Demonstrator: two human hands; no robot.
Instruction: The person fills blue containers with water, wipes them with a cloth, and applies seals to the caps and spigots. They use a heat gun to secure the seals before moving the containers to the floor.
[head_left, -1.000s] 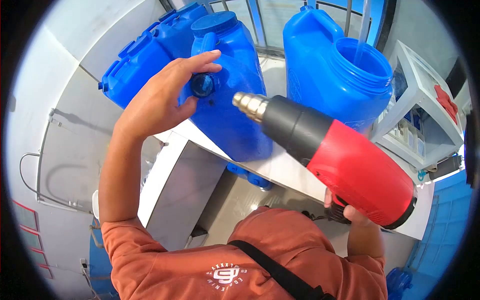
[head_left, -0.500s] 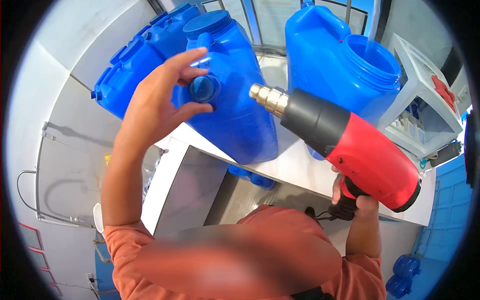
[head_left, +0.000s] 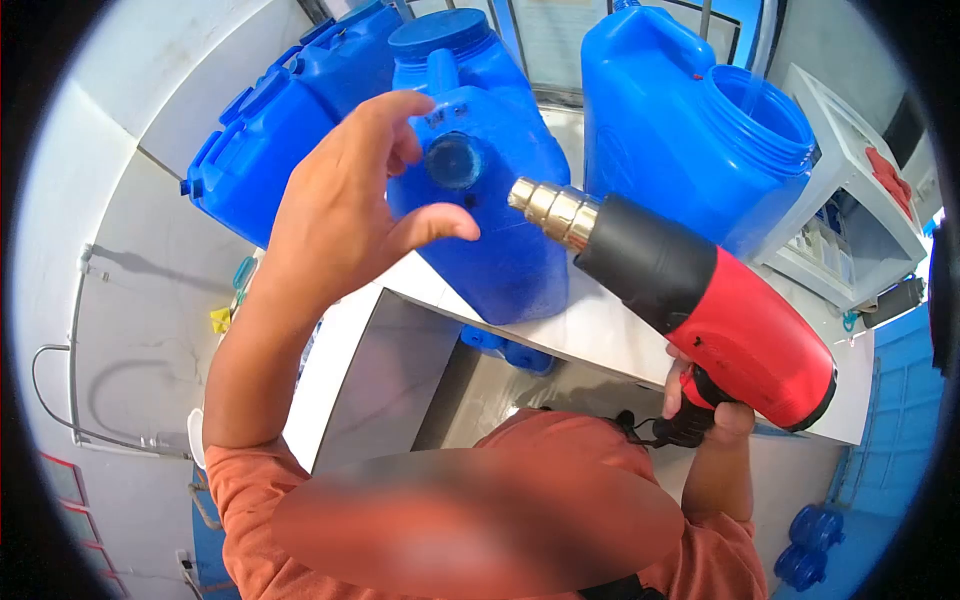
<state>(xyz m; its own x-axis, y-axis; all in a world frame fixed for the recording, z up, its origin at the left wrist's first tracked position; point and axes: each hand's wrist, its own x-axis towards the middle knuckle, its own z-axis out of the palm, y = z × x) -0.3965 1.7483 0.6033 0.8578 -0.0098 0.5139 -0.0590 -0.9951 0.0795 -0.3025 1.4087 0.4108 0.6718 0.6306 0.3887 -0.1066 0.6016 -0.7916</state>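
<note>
My right hand [head_left: 712,405] is wrapped round the grip of a red and black heat gun [head_left: 750,335], whose metal nozzle points up and left at a blue container [head_left: 510,240]. This container stands on the white counter with a round blue cap [head_left: 454,160] on its near shoulder and a large lid at the top. Beside the cap, my left hand [head_left: 350,195] is open, thumb and fingers apart and curved, holding nothing. A gap shows between the fingers and the cap.
More blue containers [head_left: 265,150] stand at the back left. An uncapped blue container [head_left: 665,130] stands behind the heat gun. At the right is a white drawer unit [head_left: 850,250] with a red cloth [head_left: 887,182]. The counter's front edge [head_left: 600,365] runs below.
My left hand has moved off the cap, and its fingers have spread. The capped container appears slightly further right and more upright. The heat gun has shifted slightly.
</note>
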